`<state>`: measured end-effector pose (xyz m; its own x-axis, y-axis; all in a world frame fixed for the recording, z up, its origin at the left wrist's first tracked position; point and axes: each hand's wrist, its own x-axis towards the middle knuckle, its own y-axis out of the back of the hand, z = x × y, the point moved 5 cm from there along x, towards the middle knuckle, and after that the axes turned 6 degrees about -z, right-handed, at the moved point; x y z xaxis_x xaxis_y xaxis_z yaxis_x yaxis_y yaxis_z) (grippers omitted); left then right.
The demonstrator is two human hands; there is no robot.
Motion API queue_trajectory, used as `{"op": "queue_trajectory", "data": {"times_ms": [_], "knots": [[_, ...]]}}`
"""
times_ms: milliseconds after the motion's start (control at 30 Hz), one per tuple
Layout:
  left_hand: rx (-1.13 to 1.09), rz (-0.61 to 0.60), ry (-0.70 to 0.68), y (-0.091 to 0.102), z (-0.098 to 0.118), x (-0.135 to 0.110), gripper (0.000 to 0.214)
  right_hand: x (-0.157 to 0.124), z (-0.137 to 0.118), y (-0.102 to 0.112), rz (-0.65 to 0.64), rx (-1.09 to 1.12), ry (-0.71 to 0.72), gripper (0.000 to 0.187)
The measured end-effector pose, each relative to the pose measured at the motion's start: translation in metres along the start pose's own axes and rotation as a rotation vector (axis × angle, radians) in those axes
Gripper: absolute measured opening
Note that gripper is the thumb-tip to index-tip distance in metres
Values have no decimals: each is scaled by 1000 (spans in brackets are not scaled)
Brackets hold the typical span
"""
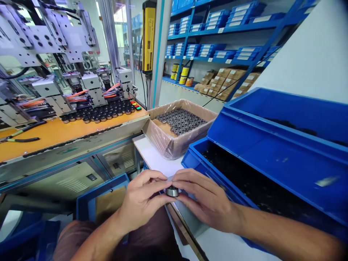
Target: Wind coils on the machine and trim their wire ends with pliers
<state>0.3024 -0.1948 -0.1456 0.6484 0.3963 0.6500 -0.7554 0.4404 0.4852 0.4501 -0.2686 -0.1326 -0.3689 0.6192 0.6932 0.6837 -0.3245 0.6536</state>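
Observation:
Between the fingertips of both hands is a small round part [172, 191] with a shiny metal rim and a dark top. My left hand [144, 194] grips it from the left, thumb below and fingers above. From the other side my right hand [203, 197] pinches the same part, its thumb under the rim. The fingertips cover much of the dark top. Both hands are above the edge of a white table [146, 146], close to my lap.
A plastic-lined carton [174, 143] holds rows of dark round parts. Blue bins [272, 145] with black pieces stand at the right. Several similar parts [103, 114] line the orange bench [67, 139] under a machine, near pliers [23, 134]. Another blue bin [81, 204] sits low at left.

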Motion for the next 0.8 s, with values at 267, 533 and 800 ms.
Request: {"op": "queue_trajectory", "data": {"times_ms": [267,533,800], "knots": [[85,-6,-115,-2,10,-2,22,1,-2,-5,-31,20,-12,24],[581,140,340,103,-57,2,17,-41,58,35,-112,-433,-38,34],[925,197,859,267,-157,18,16,-127,165,52,-211,-263,-501,19]]}}
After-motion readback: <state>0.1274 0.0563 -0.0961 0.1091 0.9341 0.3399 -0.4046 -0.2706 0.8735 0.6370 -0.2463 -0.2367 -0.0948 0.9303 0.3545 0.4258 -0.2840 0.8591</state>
